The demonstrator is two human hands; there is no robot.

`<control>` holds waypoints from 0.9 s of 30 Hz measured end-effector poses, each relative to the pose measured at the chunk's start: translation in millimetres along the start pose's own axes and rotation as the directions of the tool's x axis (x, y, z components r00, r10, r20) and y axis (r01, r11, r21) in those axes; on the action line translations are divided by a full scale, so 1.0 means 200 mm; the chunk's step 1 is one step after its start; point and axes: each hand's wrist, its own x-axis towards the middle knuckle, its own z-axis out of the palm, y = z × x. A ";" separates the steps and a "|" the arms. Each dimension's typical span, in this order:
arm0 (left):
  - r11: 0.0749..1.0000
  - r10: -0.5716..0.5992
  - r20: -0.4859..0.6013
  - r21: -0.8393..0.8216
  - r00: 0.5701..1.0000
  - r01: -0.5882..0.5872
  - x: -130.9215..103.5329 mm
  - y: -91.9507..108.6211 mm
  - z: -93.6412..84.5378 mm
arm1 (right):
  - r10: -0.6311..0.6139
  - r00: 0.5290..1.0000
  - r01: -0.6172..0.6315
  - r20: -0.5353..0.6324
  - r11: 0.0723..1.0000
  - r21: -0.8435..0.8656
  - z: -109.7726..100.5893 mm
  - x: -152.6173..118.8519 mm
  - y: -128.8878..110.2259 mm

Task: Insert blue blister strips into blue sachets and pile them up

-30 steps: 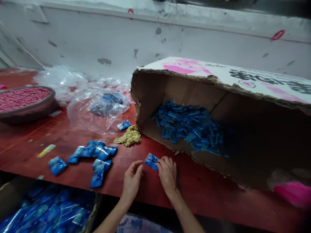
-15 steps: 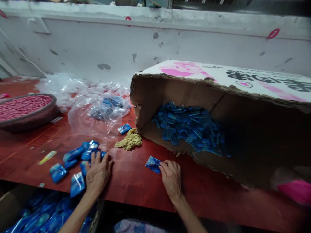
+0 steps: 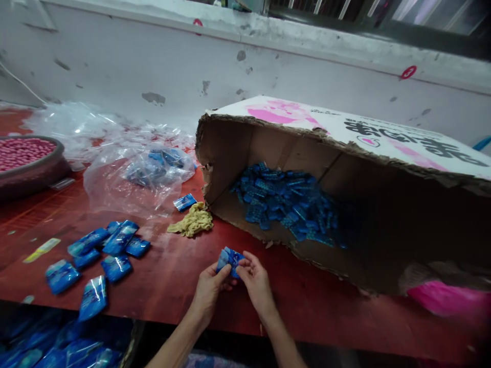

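Note:
Between my two hands is a small blue packet [image 3: 231,259], held just above the red table near its front edge. My left hand [image 3: 213,286] pinches the packet's left side, thumb on top. On its right side, my right hand [image 3: 253,278] grips it with thumb and fingers. Several blue packets [image 3: 118,237] lie in a loose group to the left. A crumpled yellow cloth [image 3: 193,221] and a single blue packet [image 3: 184,202] rest beyond my hands, beside the box's torn corner.
An open cardboard box [image 3: 226,148] on its side holds many blue packets. Clear plastic bags [image 3: 103,179] and a bowl of pink pieces [image 3: 57,159] stand left. Below the table's front edge, more blue packets [image 3: 76,347] fill a container. Pink material [image 3: 445,299] is at right.
My left hand has left the packet group and moved right to grip the packet in my right hand. My right hand has shifted slightly left. The view has turned a little to the right.

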 end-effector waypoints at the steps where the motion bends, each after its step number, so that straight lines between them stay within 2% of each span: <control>1: 1.000 0.014 -0.009 0.028 1.000 -0.013 0.00 0.00 -0.01 | 0.052 0.997 -0.055 0.053 0.996 0.063 0.00 0.01 0.00; 3: 0.993 0.064 -0.055 0.103 0.996 -0.058 0.00 0.00 -0.01 | 0.103 0.986 -0.118 0.131 0.987 0.111 0.00 0.03 0.01; 4: 0.989 0.080 -0.087 0.129 0.993 -0.069 0.00 0.00 -0.01 | 0.116 0.984 -0.130 0.132 0.985 0.109 0.00 0.04 0.02; 9: 0.997 0.036 -0.180 0.068 0.983 -0.024 0.02 -0.05 0.01 | 0.097 0.994 -0.098 0.049 0.995 0.018 0.01 0.07 0.05; 16: 0.997 -0.066 -0.120 -0.039 0.991 0.062 0.02 -0.06 -0.01 | 0.006 1.000 -0.012 -0.021 0.956 -0.293 0.03 0.11 0.06; 22: 0.980 -0.197 -0.088 -0.047 0.977 0.193 -0.06 -0.03 -0.09 | -0.044 0.997 -0.006 -0.067 0.788 -0.615 0.03 0.14 0.03; 25: 0.976 -0.215 -0.087 -0.055 0.973 0.211 -0.07 -0.03 -0.09 | -0.059 0.998 0.023 -0.027 0.706 -0.708 0.01 0.13 0.00; 27: 0.976 -0.216 -0.073 -0.054 0.974 0.213 -0.06 -0.04 -0.07 | -0.073 0.997 0.060 0.019 0.619 -0.783 -0.01 0.13 -0.02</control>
